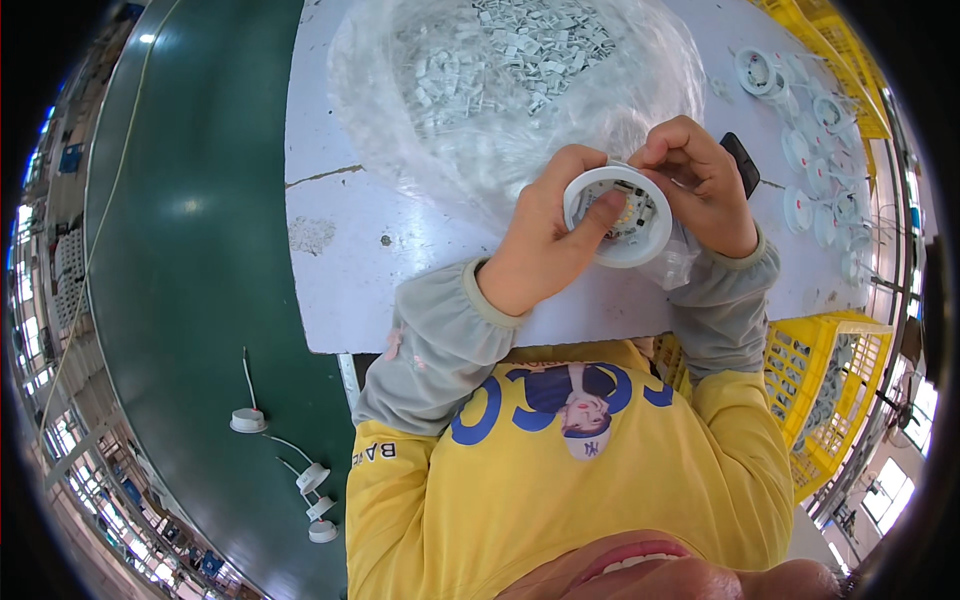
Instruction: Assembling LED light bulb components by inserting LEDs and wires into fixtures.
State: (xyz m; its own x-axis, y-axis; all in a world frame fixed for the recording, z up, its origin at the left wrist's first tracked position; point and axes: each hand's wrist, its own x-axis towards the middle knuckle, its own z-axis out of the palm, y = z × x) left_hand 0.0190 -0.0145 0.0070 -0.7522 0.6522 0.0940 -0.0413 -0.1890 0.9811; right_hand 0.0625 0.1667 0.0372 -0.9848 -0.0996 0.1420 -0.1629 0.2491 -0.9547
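Note:
A round white light housing (652, 246) is tilted up over the table, its face toward me. Inside its rim sits a circuit board (632, 212) with small yellowish and dark parts. My left hand (540, 245) grips the housing from the left, thumb pressed on the board and fingers behind the rim. At the upper right of the rim, my right hand (708, 185) has its fingers pinched together against the edge. Whatever lies between those fingertips is hidden. Beyond both hands, a large clear plastic bag (400, 150) lies open, holding many small white clips (520, 50).
Several white light housings (822, 170) stand in rows on the table's right side. Near my right hand lies a dark flat object (740, 163). Yellow crates (815, 390) flank the table at right. On the green surface (200, 250) at left sit several wired white lights (312, 478).

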